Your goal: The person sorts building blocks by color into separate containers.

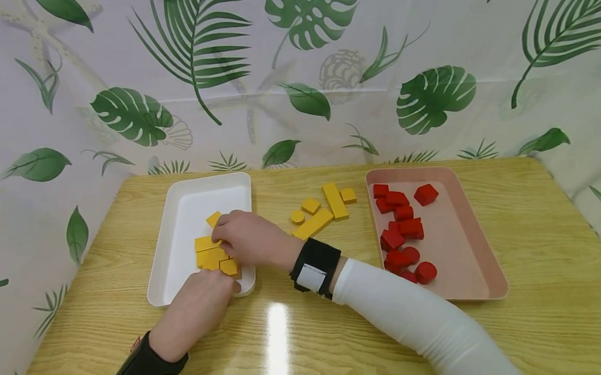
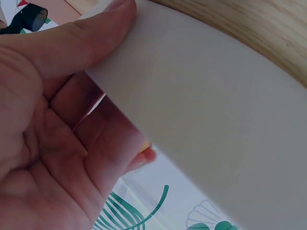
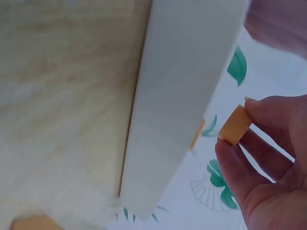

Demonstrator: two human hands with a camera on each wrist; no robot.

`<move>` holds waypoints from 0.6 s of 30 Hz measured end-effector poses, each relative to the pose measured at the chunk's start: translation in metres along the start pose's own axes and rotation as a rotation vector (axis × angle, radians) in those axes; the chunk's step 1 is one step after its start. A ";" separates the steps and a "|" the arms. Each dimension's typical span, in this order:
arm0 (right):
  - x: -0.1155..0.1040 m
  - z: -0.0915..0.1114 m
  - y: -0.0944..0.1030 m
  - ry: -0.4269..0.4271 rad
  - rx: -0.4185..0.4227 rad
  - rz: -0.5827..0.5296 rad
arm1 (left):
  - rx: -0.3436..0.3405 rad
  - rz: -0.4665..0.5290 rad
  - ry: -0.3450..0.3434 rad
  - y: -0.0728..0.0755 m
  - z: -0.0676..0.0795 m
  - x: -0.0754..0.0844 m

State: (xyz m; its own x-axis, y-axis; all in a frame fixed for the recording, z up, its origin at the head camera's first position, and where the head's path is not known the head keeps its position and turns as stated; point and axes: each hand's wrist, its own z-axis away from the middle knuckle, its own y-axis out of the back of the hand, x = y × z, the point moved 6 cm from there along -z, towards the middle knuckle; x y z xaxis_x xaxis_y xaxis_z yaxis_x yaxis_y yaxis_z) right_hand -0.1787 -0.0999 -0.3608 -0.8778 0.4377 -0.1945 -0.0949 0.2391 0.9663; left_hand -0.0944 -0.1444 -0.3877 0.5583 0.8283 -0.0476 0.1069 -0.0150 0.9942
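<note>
My left hand (image 1: 200, 300) grips the near wall of the white tray (image 1: 178, 216), thumb (image 2: 91, 43) on the outside and fingers curled over the rim. In the right wrist view, my right hand (image 3: 273, 158) pinches a small yellow block (image 3: 235, 125) between thumb and fingertips, above the tray's rim. From the head view, that hand (image 1: 253, 238) reaches over the tray's right side and hides part of its contents. Several yellow blocks (image 1: 211, 256) lie together in the tray by both hands.
Several loose yellow blocks (image 1: 313, 224) lie on the wooden table (image 1: 324, 334) between the trays. A pink tray (image 1: 459, 233) to the right holds several red blocks (image 1: 410, 228) along its left side. A leaf-patterned cloth (image 1: 222, 128) hangs behind the table.
</note>
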 end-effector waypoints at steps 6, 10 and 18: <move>-0.012 -0.001 -0.022 0.027 -0.073 0.030 | 0.027 -0.016 -0.015 0.000 0.001 0.000; -0.013 0.001 -0.028 0.034 -0.078 0.040 | 0.039 -0.014 -0.011 0.001 0.001 0.000; -0.007 0.007 -0.020 0.039 -0.024 0.023 | 0.023 -0.020 -0.008 0.001 0.001 0.000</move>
State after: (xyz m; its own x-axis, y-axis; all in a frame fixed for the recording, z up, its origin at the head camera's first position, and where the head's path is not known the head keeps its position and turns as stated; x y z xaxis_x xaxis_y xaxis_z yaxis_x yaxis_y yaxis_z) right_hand -0.1668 -0.1015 -0.3804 -0.8973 0.4091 -0.1659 -0.0854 0.2078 0.9744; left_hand -0.0936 -0.1446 -0.3864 0.5626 0.8239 -0.0687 0.1369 -0.0109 0.9905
